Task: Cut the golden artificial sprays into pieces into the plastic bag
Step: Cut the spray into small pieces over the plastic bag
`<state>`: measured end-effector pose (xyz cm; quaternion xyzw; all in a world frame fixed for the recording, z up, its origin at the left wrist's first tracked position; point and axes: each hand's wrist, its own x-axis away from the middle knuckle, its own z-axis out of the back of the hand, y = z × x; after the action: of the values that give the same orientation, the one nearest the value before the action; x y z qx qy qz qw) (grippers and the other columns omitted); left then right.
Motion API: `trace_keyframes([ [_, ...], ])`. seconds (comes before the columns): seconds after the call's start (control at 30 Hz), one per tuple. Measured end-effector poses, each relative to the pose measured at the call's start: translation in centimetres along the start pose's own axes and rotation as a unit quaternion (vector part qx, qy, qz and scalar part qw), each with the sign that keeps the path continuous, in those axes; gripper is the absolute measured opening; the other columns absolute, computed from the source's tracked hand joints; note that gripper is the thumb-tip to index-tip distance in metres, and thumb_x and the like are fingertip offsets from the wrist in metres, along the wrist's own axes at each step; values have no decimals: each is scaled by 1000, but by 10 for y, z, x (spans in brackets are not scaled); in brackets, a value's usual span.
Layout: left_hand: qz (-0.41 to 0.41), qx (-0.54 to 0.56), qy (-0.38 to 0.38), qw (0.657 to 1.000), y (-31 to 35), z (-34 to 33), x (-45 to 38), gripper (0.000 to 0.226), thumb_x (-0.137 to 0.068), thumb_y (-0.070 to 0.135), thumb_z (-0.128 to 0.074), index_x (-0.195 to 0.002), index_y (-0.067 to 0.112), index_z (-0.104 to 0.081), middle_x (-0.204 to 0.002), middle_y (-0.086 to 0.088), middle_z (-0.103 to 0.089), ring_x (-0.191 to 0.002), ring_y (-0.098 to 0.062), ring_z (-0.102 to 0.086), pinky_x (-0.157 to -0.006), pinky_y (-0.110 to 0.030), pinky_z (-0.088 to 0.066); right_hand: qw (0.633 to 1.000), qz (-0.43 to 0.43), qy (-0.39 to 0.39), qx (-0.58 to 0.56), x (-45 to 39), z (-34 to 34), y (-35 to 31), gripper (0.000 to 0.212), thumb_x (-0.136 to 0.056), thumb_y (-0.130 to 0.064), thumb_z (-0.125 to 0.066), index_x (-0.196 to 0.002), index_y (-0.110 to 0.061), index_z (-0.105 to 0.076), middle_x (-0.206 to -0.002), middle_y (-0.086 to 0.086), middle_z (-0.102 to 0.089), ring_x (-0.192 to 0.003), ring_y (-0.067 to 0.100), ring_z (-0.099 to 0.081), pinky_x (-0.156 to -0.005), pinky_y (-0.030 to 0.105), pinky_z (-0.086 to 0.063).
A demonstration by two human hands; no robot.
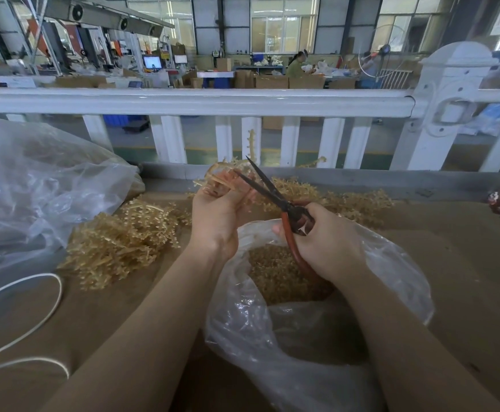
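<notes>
Left hand (219,215): raised above the near bag, fingers curled round a golden spray (223,176), its sprigs fanning up and to the left.

Right hand (323,242): fingers through the red handles of the scissors (272,191), gripping them. Dark blades parted, tips pointing far and left, set against the held spray just beside the left fingertips.

Step in hand, by judgement: mid-cut. The blades are parted at the spray and no piece has dropped from this bite.

Next move, by judgement: close the blades on the stem, clear of the left fingers, with the cut kept over the bag mouth so the piece falls inside. The hands sit slightly far of the opening, so a short draw toward the near side may be needed.

Plastic bag (391,263): clear, mouth open, directly beneath and near of the hands. It holds a heap of cut pieces (272,272).

Uncut sprays, left pile (123,242): on the desk (451,263), left of the left forearm.

Uncut sprays, far pile (346,200): behind the right hand, along the far edge.

Second clear bag (34,185): large, crumpled, far left.

White cord (49,295): looped, near left.

White railing (213,101): beyond the desk.
</notes>
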<state>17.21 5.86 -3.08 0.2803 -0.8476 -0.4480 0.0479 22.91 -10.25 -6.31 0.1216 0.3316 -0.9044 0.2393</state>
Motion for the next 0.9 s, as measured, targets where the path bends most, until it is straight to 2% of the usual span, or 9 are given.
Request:
trace_keyframes([
  [0.13,-8,-10,-16,1000,0,-1,1,19,-86,-11,-63,-88,7,-69,-90,-10,-73,-85,-22,-70,-71,-26,-58,1000,4,9,10,1,0,-1,48,-77,-85,-52,-103,-44,-44,-77,-32,-42,-67,-4,-40,-54,15,-28],
  [0.27,-24,-18,-21,999,1,-2,2,29,-83,-15,-62,-78,12,-72,-90,-11,-73,-88,-23,-69,-74,-27,-57,999,7,26,25,1,0,-2,48,-76,-86,-51,-100,-45,-44,-75,-31,-40,-73,0,-44,-53,15,-29],
  [0.37,-30,-33,-14,999,0,-2,2,27,-83,-14,-63,-79,11,-70,-93,-12,-72,-92,-25,-67,-77,-27,-57,998,8,39,44,1,-2,-2,51,-74,-89,-48,-97,-44,-45,-72,-32,-39,-74,1,-46,-52,16,-30],
  [0.53,-33,-28,-16,999,-1,-2,1,27,-87,-11,-63,-74,12,-65,-87,-8,-71,-91,-25,-64,-78,-27,-58,997,8,56,61,0,-3,-2,57,-70,-93,-42,-94,-43,-45,-72,-30,-40,-68,2,-45,-50,15,-27],
  [0.67,-39,-23,-23,999,1,-2,1,38,-83,-15,-64,-63,17,-63,-82,-5,-70,-87,-21,-68,-74,-25,-57,996,11,64,60,0,-3,-2,69,-61,-99,-29,-95,-42,-50,-70,-29,-43,-62,-1,-42,-50,14,-28],
  [0.77,-40,-28,-24,999,2,-2,1,42,-82,-14,-65,-59,20,-67,-80,-3,-71,-85,-19,-69,-77,-27,-57,996,8,65,63,0,-3,-1,65,-64,-98,-35,-95,-43,-51,-65,-33,-37,-57,-9,-35,-49,13,-27],
  [0.9,-36,-21,-30,999,3,-3,1,38,-83,-15,-64,-64,19,-64,-84,-6,-69,-87,-20,-68,-77,-27,-57,996,5,67,62,-1,-4,0,76,-65,-97,-38,-105,-38,-64,-67,-31,-39,-56,-11,-32,-49,12,-25],
])
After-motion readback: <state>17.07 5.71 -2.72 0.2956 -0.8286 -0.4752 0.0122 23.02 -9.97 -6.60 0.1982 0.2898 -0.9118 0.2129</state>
